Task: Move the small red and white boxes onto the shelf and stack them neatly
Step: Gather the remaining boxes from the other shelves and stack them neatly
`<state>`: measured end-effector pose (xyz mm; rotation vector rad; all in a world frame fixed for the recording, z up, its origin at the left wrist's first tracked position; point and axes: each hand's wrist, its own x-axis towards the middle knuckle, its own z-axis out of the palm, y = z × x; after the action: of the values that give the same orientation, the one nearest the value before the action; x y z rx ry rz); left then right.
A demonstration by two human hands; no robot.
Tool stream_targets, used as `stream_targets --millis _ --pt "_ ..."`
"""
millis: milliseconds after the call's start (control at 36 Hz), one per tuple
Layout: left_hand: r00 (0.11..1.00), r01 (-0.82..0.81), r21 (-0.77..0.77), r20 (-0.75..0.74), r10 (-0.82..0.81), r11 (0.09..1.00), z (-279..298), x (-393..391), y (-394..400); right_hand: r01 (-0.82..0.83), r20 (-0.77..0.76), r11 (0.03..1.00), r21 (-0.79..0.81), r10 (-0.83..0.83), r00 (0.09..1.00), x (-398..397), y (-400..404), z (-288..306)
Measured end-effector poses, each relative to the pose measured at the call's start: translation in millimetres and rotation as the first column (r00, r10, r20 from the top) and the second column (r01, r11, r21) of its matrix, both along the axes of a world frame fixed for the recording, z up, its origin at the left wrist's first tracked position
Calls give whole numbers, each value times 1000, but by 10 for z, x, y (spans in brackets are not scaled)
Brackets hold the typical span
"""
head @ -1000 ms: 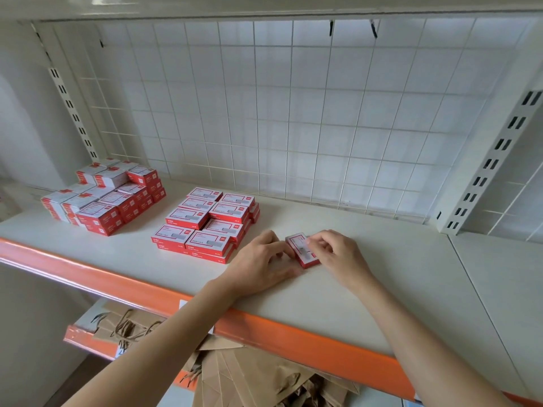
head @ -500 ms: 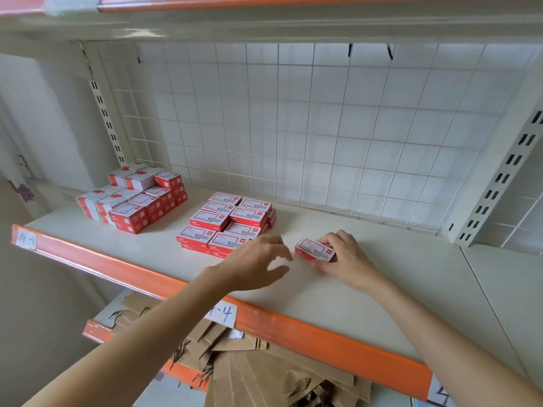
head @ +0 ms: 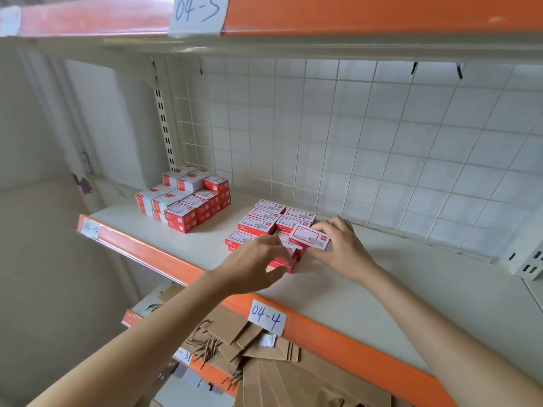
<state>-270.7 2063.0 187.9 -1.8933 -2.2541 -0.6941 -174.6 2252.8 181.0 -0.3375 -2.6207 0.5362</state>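
Observation:
On the white shelf (head: 338, 289) with an orange front edge lies a low group of small red and white boxes (head: 264, 221). My right hand (head: 340, 248) grips one small red and white box (head: 308, 237) and holds it over the group's right near corner. My left hand (head: 252, 265) hovers over the group's near edge with its fingers loosely curled and holds nothing; it hides some of the near boxes. A taller stack of the same boxes (head: 183, 201) stands at the shelf's back left.
A white wire grid (head: 352, 142) closes the back of the shelf. A slotted upright (head: 163, 118) stands at the left, a bracket (head: 526, 259) at the right. Brown paper bags (head: 264, 362) lie on the lower shelf. Labels read 04-4 (head: 266, 317) and 04-5 (head: 198, 10).
My right hand lifted the box from the bare shelf and carried it left onto the group's right corner. My left hand moved left over the near boxes. The view tilted up.

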Motion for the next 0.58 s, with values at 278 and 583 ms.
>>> stream_targets --millis 278,583 --pt "1000 0 -12 7 0 1000 21 -88 -97 41 157 994 104 -57 986 -415 -218 4" --pt "998 30 -35 -54 -32 999 44 -108 205 29 45 998 55 -31 998 -93 -76 43"
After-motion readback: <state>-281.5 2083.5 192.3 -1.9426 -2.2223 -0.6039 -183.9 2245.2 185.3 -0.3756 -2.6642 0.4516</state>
